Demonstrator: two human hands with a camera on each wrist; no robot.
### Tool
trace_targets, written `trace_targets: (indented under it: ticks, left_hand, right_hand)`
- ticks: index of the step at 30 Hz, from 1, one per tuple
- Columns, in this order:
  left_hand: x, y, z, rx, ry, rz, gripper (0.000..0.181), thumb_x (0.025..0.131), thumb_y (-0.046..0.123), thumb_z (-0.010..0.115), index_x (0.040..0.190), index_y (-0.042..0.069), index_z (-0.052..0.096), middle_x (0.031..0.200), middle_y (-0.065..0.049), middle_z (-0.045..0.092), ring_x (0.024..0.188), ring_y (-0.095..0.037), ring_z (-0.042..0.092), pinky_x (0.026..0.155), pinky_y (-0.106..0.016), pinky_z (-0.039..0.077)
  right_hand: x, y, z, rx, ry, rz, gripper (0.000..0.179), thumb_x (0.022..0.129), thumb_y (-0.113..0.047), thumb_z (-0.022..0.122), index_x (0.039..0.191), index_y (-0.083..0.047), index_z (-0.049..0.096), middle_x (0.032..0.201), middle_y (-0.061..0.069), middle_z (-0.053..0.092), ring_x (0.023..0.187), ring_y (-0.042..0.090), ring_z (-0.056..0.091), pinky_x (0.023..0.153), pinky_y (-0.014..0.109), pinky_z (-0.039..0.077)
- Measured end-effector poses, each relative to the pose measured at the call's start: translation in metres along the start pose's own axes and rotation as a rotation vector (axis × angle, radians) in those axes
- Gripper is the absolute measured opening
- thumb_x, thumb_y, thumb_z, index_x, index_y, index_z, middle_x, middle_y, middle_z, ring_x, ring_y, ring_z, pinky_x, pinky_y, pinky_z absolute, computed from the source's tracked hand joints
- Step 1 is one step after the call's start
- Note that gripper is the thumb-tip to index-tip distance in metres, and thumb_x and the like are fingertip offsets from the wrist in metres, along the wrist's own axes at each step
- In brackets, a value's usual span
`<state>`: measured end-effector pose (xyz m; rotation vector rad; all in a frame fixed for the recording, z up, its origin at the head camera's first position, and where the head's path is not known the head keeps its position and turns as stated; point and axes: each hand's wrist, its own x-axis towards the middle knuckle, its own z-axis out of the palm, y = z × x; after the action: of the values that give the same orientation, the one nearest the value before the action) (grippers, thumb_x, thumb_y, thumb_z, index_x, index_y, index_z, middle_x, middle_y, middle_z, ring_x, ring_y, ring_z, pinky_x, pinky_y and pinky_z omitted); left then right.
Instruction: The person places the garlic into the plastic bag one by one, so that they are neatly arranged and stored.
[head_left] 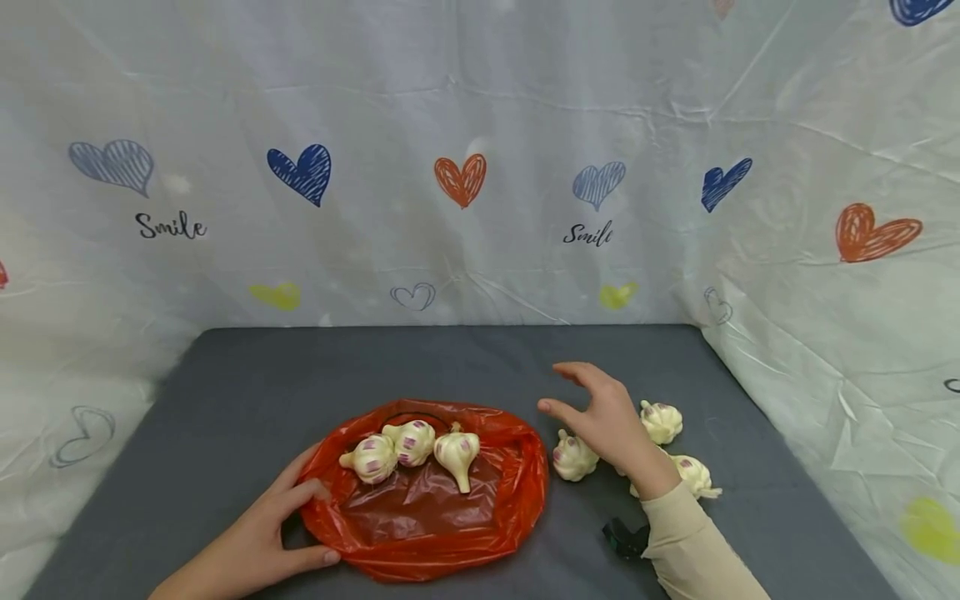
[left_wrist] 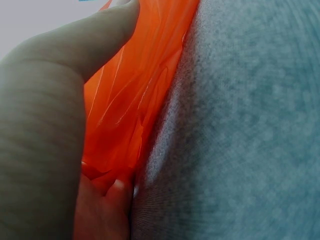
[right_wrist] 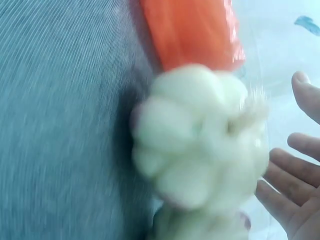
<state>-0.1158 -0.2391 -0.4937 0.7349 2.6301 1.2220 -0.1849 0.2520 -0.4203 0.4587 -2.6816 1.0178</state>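
A red plastic bag [head_left: 420,560] sits on the bench [head_left: 360,358], its mouth open upward, with three garlic bulbs [head_left: 414,442] inside near the far edge. The left hand [head_left: 258,533] grips the bag's left side between thumb and fingers. The right hand [head_left: 609,419] is wide, thumb and fingers apart, above loose bulbs [head_left: 575,458] right of the bag. A small black object [head_left: 624,537] lies beside the beige sleeve [head_left: 697,542]; a heart-printed sheet [head_left: 510,100] hangs behind.
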Motion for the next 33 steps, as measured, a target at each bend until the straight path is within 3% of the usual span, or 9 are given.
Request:
trace_targets:
  ticks: [8, 22, 25, 28, 29, 31, 33]
  left_hand:
    - [-0.001, 0.002, 0.000, -0.010, 0.005, -0.013, 0.032, 0.091, 0.045, 0.091, 0.113, 0.043, 0.068, 0.176, -0.021, 0.022, 0.154, -0.058, 0.031, 0.106, -0.035, 0.051]
    - [-0.004, 0.003, -0.001, 0.000, -0.001, -0.028, 0.031, 0.092, 0.045, 0.090, 0.114, 0.043, 0.069, 0.177, -0.021, 0.021, 0.154, -0.059, 0.029, 0.106, -0.042, 0.052]
    - [-0.003, 0.003, -0.001, -0.012, -0.010, -0.037, 0.031, 0.092, 0.045, 0.090, 0.115, 0.043, 0.069, 0.177, -0.021, 0.019, 0.155, -0.059, 0.027, 0.107, -0.042, 0.051]
    - [-0.003, 0.003, -0.001, -0.019, -0.014, -0.038, 0.032, 0.093, 0.044, 0.090, 0.116, 0.043, 0.069, 0.178, -0.021, 0.017, 0.156, -0.059, 0.025, 0.108, -0.041, 0.050]
    - [-0.002, 0.003, 0.000, -0.019, -0.013, -0.037, 0.032, 0.093, 0.044, 0.090, 0.116, 0.043, 0.069, 0.178, -0.021, 0.017, 0.156, -0.059, 0.026, 0.108, -0.041, 0.050]
    - [-0.002, 0.003, 0.000, -0.017, -0.013, -0.035, 0.031, 0.093, 0.043, 0.090, 0.116, 0.042, 0.069, 0.178, -0.021, 0.017, 0.156, -0.059, 0.026, 0.108, -0.042, 0.050]
    - [-0.002, 0.003, 0.000, -0.023, -0.017, -0.037, 0.031, 0.093, 0.043, 0.089, 0.116, 0.042, 0.069, 0.178, -0.020, 0.017, 0.156, -0.060, 0.026, 0.108, -0.043, 0.050]
  right_hand:
    - [-0.011, 0.018, -0.015, -0.041, 0.025, 0.045, 0.067, 0.097, -0.045, 0.084, 0.150, -0.010, 0.063, 0.147, 0.014, 0.065, 0.135, 0.038, 0.062, 0.107, 0.064, 0.051]
    - [-0.027, 0.040, -0.037, -0.123, 0.056, 0.049, 0.063, 0.101, -0.041, 0.082, 0.149, -0.006, 0.063, 0.147, 0.021, 0.064, 0.134, 0.044, 0.061, 0.104, 0.066, 0.050]
    - [-0.033, 0.044, -0.042, -0.130, 0.048, 0.077, 0.064, 0.102, -0.042, 0.081, 0.151, -0.007, 0.061, 0.149, 0.021, 0.062, 0.097, 0.031, 0.076, 0.091, 0.055, 0.058]
    - [-0.038, 0.049, -0.046, -0.118, 0.028, 0.112, 0.064, 0.103, -0.044, 0.078, 0.153, -0.009, 0.059, 0.153, 0.021, 0.060, 0.059, 0.018, 0.070, 0.078, 0.046, 0.060]
    - [-0.040, 0.050, -0.047, -0.115, 0.025, 0.120, 0.064, 0.103, -0.045, 0.078, 0.153, -0.009, 0.059, 0.154, 0.020, 0.059, 0.059, 0.017, 0.069, 0.078, 0.046, 0.060]
    - [-0.043, 0.053, -0.049, -0.116, 0.029, 0.127, 0.063, 0.103, -0.045, 0.078, 0.152, -0.009, 0.060, 0.154, 0.021, 0.059, 0.084, 0.026, 0.077, 0.088, 0.054, 0.059]
    - [-0.045, 0.055, -0.052, -0.125, 0.042, 0.134, 0.061, 0.103, -0.045, 0.078, 0.150, -0.009, 0.062, 0.153, 0.021, 0.060, 0.111, 0.038, 0.073, 0.097, 0.063, 0.054]
